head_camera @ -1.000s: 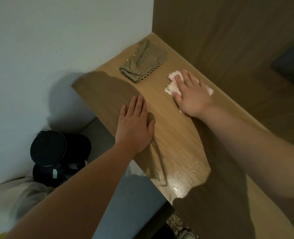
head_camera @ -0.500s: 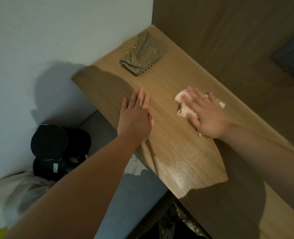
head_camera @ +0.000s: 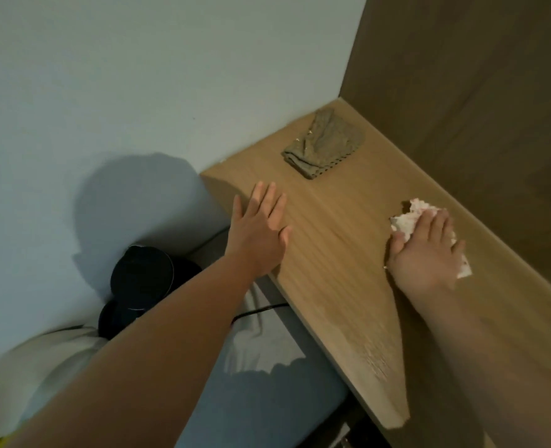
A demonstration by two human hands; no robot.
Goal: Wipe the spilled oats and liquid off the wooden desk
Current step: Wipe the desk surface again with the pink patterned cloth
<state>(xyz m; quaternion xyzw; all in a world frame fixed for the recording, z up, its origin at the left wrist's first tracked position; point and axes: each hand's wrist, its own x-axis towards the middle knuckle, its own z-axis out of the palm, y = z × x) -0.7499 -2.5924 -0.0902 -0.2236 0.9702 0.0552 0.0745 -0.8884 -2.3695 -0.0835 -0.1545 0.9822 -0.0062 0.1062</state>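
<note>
Now that my right hand (head_camera: 426,253), fingers flat, has dragged the paper towel (head_camera: 406,218) toward me, away from the folded cloth (head_camera: 324,143), that strip of desk (head_camera: 332,253) looks clean. My left hand (head_camera: 261,227) rests flat and empty near the edge. A sheen (head_camera: 377,357) nearer me probably needs wiping.

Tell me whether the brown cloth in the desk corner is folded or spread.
Folded. The cloth lies on the desk as a compact bundle, with several stacked layers showing along its near edge.
</note>
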